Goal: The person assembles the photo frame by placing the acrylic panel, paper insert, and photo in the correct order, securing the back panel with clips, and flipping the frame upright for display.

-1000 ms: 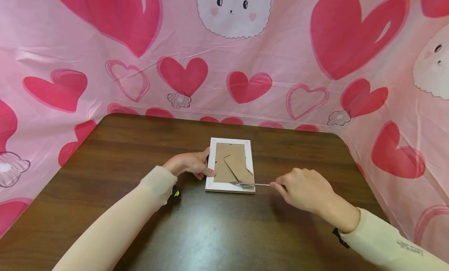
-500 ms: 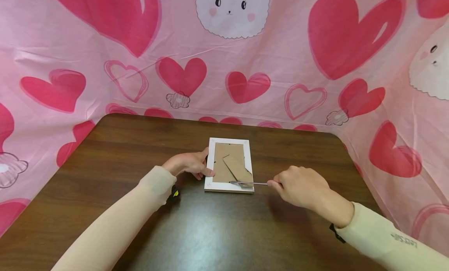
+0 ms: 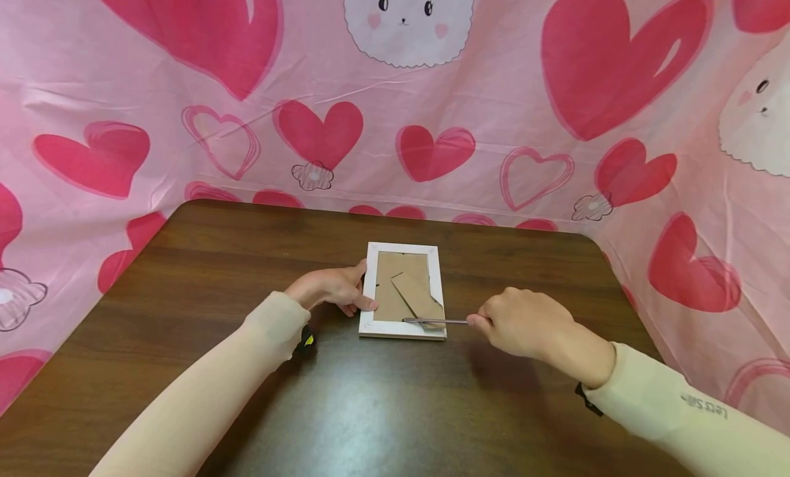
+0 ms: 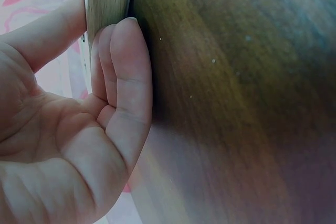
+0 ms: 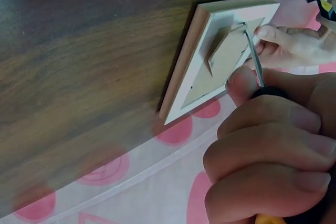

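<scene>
A white-bordered picture frame lies face down on the table, its brown backing board showing. A cardboard stand flap slants across the backing. My left hand grips the frame's left side, thumb on the white border and fingers against the wooden edge. My right hand holds a screwdriver, fingers wrapped round its black and yellow handle, mostly hidden in the fist. In the head view, the metal shaft lies across the frame's near right part, its tip by the backing's lower edge.
The dark brown wooden table spreads around the frame. A pink cloth printed with hearts hangs along the back and both sides. A black wrist strap sits at the right sleeve.
My right hand has shifted slightly left and up with the screwdriver, whose shaft stays over the frame's near edge. The left hand and the frame look almost the same.
</scene>
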The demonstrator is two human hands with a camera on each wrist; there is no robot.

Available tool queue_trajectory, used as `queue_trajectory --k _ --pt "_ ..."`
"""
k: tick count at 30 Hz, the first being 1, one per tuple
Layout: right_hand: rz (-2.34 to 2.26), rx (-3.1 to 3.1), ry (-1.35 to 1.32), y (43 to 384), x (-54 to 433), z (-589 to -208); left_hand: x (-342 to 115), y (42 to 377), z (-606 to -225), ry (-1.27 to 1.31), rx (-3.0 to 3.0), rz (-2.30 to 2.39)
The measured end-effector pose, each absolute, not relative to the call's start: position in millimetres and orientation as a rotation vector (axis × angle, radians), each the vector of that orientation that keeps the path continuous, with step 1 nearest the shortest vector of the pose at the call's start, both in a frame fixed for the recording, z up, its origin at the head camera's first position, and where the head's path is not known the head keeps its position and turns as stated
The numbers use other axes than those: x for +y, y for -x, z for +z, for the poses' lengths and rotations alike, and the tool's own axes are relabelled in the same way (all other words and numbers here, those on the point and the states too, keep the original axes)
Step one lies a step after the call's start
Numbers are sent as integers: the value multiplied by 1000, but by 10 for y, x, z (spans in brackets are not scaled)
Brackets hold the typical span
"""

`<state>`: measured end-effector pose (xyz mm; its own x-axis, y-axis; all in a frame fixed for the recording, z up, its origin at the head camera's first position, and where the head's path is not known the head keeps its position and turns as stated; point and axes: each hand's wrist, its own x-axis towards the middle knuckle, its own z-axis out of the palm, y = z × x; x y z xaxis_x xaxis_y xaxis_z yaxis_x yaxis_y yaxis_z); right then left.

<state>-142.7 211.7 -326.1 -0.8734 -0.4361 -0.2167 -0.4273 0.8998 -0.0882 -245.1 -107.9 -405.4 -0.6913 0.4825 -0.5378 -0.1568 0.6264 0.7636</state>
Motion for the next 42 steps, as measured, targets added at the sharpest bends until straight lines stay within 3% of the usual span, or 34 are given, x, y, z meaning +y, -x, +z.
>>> queue_trajectory --k 22,42 --pt "-121 2499 486 1716 2027 -3153 -1114 2457 -4053 -248 2091 1044" --pt "-236 2596 439 1467 2093 -3327 -1086 2435 -4060 -237 2091 1090"
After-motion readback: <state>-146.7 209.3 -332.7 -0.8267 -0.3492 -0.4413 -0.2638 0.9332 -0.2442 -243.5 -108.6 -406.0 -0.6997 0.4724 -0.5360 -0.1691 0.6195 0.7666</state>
